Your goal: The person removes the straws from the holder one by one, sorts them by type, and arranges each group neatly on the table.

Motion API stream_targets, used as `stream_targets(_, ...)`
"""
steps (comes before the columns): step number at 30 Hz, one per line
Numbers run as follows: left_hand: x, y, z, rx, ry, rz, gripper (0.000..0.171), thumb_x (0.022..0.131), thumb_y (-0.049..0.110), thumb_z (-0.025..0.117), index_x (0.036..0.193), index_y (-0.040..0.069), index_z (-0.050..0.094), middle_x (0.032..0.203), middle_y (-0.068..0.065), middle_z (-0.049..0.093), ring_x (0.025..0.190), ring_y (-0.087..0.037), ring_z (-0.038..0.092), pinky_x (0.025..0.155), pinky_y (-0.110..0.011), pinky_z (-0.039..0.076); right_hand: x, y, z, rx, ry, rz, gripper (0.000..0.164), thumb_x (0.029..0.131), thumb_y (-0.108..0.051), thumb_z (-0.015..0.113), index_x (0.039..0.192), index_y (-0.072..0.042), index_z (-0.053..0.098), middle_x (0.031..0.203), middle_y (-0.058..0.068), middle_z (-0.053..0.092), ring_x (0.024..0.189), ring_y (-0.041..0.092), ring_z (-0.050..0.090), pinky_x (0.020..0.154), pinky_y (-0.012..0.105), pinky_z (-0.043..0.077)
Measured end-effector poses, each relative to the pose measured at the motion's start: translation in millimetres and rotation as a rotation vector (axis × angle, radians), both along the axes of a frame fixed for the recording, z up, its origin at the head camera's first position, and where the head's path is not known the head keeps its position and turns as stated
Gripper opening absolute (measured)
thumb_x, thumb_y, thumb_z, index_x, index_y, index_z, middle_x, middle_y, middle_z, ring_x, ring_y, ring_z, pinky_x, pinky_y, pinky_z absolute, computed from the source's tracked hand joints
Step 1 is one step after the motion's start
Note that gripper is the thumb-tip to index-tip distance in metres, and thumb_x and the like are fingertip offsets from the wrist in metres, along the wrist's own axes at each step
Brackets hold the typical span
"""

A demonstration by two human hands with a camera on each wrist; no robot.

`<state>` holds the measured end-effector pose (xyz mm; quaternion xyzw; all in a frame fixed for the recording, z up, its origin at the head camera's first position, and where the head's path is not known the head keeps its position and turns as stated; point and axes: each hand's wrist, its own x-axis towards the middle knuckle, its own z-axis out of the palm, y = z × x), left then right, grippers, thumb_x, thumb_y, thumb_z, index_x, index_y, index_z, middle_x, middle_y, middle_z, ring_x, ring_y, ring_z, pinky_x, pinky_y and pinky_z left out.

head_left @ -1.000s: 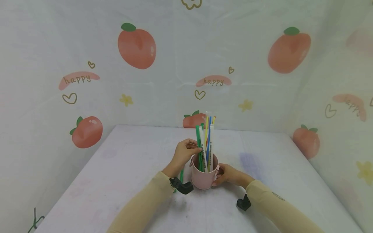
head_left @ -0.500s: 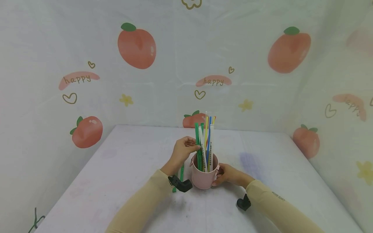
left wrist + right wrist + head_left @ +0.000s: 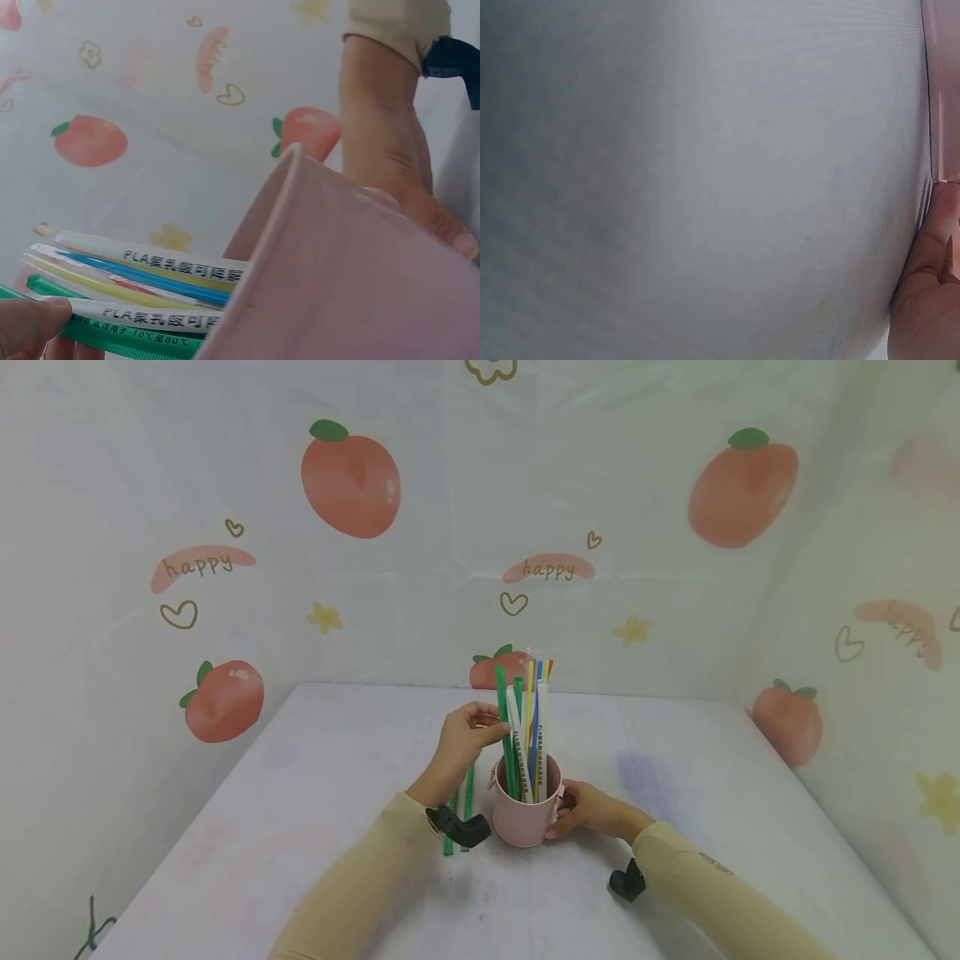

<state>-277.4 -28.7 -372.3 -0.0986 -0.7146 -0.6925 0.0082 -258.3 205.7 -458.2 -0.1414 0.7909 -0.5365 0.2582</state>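
A pink cup (image 3: 522, 822) with small side handles stands upright on the table, holding several wrapped drinking straws. White-wrapped straws (image 3: 184, 262) with printed lettering stand in it beside blue and yellow ones. At the cup's left, my left hand (image 3: 459, 750) pinches a green straw (image 3: 501, 687) between thumb and fingers; its lower end is inside the cup. My right hand (image 3: 600, 810) grips the cup low on its right side by the handle, thumb near the base. In the right wrist view only part of the cup (image 3: 943, 90) shows at the edge.
Two green straws (image 3: 468, 787) lie on the white table (image 3: 360, 860) left of the cup, partly hidden under my left wrist. A printed fruit-pattern curtain (image 3: 450, 485) hangs behind and to the sides. Each wrist wears a black camera mount (image 3: 459, 828).
My left hand has risen slightly and moved left, drawing the green straw a little up out of the cup. More of the green straws on the table shows. The right hand stays put.
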Motion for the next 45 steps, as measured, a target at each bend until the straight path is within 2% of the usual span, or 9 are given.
stream_targets(9,-2.8,-5.7,13.9,0.157,-0.04,0.013,0.024,0.081,0.004,0.07,0.102,-0.001,0.059,0.088,-0.009,0.058,0.079,-0.017,0.063,0.077,-0.038,0.054,-0.2,-0.8,1.1,0.023,0.006,-0.008,0.057,0.067,-0.005,0.082,0.114,0.001,0.05,0.089,0.004,0.049,0.085,0.017,0.046,0.073,0.026,0.041)
stream_targets(18,-6.6,-20.2,31.0,0.258,-0.017,0.055,0.023,0.082,0.004,0.069,0.103,0.0,0.06,0.089,-0.008,0.061,0.078,-0.017,0.066,0.077,-0.037,0.054,-1.5,-0.4,0.3,0.035,0.016,-0.008,0.055,0.067,-0.006,0.082,0.111,0.0,0.051,0.088,0.004,0.049,0.085,0.018,0.046,0.073,0.027,0.041)
stream_targets(23,-8.7,-28.8,36.6,0.312,-0.025,0.07,0.025,0.082,0.004,0.069,0.104,-0.001,0.059,0.088,-0.006,0.061,0.078,-0.015,0.065,0.077,-0.035,0.054,-1.3,-0.2,0.0,0.029,0.02,-0.002,0.055,0.067,-0.007,0.082,0.112,0.0,0.051,0.088,0.004,0.048,0.086,0.018,0.046,0.074,0.027,0.04)
stream_targets(28,-11.6,-37.6,36.8,0.378,-0.052,0.083,0.026,0.083,0.003,0.067,0.106,-0.001,0.058,0.086,-0.003,0.061,0.077,-0.012,0.064,0.077,-0.033,0.054,-1.4,0.2,-1.0,0.035,0.03,-0.002,0.055,0.066,-0.008,0.083,0.111,0.0,0.052,0.087,0.004,0.048,0.085,0.018,0.046,0.073,0.027,0.041)
stream_targets(34,-15.6,-47.7,34.7,0.408,-0.071,0.112,0.025,0.082,0.002,0.067,0.106,0.001,0.059,0.085,-0.003,0.062,0.077,-0.011,0.064,0.076,-0.031,0.055,-0.6,0.0,-0.8,0.025,0.031,0.001,0.054,0.067,-0.007,0.082,0.111,0.0,0.052,0.087,0.003,0.049,0.084,0.017,0.046,0.073,0.026,0.041)
stream_targets(38,-17.0,-54.3,32.3,0.4,-0.085,0.114,0.026,0.082,0.003,0.068,0.106,0.001,0.059,0.085,-0.003,0.063,0.077,-0.011,0.064,0.076,-0.03,0.055,0.0,-0.1,0.5,0.026,0.029,0.0,0.056,0.067,-0.007,0.082,0.113,0.0,0.052,0.088,0.003,0.049,0.085,0.018,0.046,0.074,0.026,0.04)
stream_targets(45,-16.0,-63.3,23.6,0.326,-0.121,0.113,0.03,0.084,0.002,0.065,0.112,-0.004,0.056,0.085,-0.002,0.062,0.076,-0.01,0.063,0.077,-0.03,0.054,0.2,-0.5,2.6,0.034,0.03,0.0,0.056,0.067,-0.007,0.082,0.114,0.0,0.052,0.089,0.004,0.049,0.086,0.019,0.046,0.074,0.027,0.04)
